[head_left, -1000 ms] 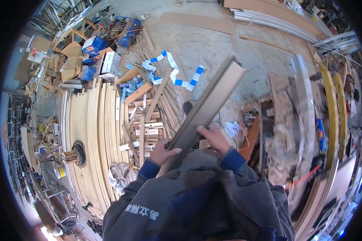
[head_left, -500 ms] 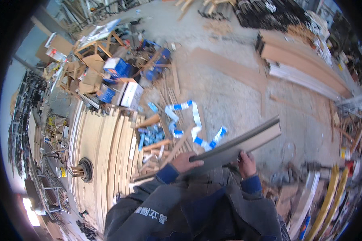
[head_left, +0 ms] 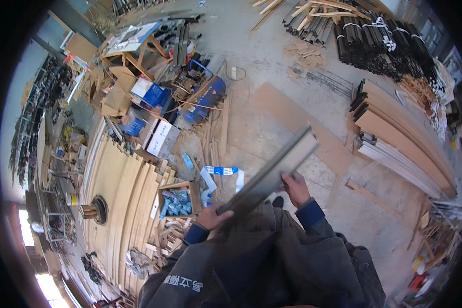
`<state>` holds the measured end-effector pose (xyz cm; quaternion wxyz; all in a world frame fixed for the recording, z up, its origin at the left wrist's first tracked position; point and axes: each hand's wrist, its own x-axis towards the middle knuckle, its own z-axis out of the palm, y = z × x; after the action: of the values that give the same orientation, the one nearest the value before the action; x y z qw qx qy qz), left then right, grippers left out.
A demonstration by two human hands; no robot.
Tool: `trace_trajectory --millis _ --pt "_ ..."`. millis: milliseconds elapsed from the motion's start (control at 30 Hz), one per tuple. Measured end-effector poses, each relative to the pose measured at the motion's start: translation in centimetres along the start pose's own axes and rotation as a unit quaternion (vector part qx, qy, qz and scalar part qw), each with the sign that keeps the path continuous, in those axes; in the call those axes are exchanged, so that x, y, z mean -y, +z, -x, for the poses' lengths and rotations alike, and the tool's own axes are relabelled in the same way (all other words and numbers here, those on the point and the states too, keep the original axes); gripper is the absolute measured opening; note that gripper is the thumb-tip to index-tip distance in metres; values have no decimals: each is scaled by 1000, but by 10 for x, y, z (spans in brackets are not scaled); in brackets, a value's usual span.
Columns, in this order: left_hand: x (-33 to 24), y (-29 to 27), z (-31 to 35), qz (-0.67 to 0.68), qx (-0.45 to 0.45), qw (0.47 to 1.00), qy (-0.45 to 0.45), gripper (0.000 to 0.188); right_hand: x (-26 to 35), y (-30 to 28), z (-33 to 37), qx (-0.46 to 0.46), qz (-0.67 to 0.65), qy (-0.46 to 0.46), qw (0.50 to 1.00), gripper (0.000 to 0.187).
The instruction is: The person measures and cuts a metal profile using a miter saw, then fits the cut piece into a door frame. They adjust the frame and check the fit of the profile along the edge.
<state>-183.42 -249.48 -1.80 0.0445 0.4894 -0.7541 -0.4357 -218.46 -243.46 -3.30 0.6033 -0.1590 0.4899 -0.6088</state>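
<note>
A long grey-brown moulding strip [head_left: 280, 167] slants across my front, its far end up and to the right. My left hand [head_left: 210, 217] grips its near part, with the thumb lying over the top. Farther along, my right hand [head_left: 295, 191] is closed at the right-hand edge, its fingers partly hidden by the strip. Below the strip, the tip of a dark shoe [head_left: 278, 201] shows on the floor. A crumpled blue-and-white ribbon of film [head_left: 222, 170] lies beyond my left hand.
Left of me are stacked pale boards [head_left: 119, 187] with a dark round object [head_left: 100, 209] on top, and a box of blue packets [head_left: 194, 197]. Ahead stand cartons [head_left: 162, 137] and a blue compressor tank [head_left: 205, 100]. Brown panels [head_left: 395, 131] are piled at right.
The strip has swung to a steeper angle, its far end moving left and away from me. Both hands have shifted left with it, the right one also farther forward. The view has turned.
</note>
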Motion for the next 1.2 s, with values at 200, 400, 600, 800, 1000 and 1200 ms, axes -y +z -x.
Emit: trace_trajectory --millis 200,400,600,800,1000,1200 --pt "-72 -20 -211 59 76 995 -22 59 117 -27 -189 28 122 -29 992 30" --pt "-126 -43 -456 67 65 995 -35 60 193 -124 -359 -59 102 9 993 40" --pt "-190 -115 -686 26 18 998 -45 66 150 -357 -424 -266 63 185 944 40" --pt "-240 -213 -856 62 -65 993 -71 64 131 -465 -512 -216 24 325 921 34" --pt "-212 -233 -981 23 -159 972 -172 64 277 -478 -805 -115 274 307 904 35" --pt "-244 -341 -1110 97 -296 941 -130 65 509 -465 -1168 84 33 193 977 36"
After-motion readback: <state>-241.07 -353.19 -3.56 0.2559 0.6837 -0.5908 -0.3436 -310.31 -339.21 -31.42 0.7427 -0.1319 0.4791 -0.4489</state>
